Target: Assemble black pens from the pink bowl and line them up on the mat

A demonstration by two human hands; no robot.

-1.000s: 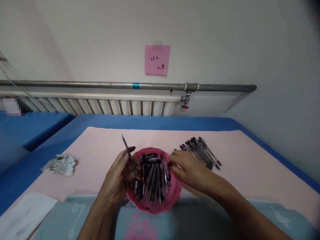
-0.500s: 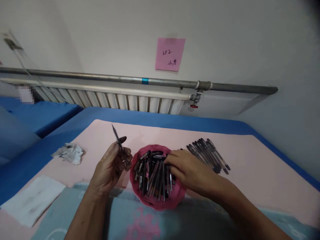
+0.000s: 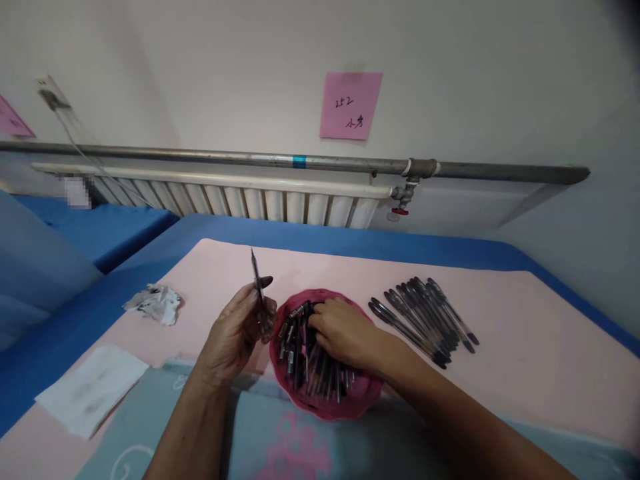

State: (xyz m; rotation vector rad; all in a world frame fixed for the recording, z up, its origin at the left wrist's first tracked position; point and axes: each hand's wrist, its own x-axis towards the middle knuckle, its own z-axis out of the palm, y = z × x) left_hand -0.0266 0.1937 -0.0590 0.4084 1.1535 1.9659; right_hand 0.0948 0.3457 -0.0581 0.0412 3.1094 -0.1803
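My left hand [image 3: 239, 330] is closed around an uncapped pen [image 3: 259, 283], held nearly upright with its point up, just left of the basket. A pink plastic basket [image 3: 345, 407] sits in front of me, filled with black pen caps and clear pen barrels [image 3: 325, 377]. Over its far right side, my right hand [image 3: 345, 330] reaches in with curled fingers. The fingertips are hidden among the black parts, so what they grip does not show. Right of the basket lies a row of capped black pens [image 3: 425, 317] on the pink table cover [image 3: 520, 347].
A crumpled, stained tissue [image 3: 154, 305] and a folded white cloth [image 3: 93, 390] with dark smudges lie at the left. A patterned blue-green cloth [image 3: 270, 433] covers the near edge. Behind the blue table edge [image 3: 340, 235] stand a radiator [image 3: 270, 203] and a pipe [image 3: 240, 158].
My right hand has moved left and deeper into the basket. Another capped pen lies at the left of the row. The whole view has shifted slightly; my left hand still holds the pen.
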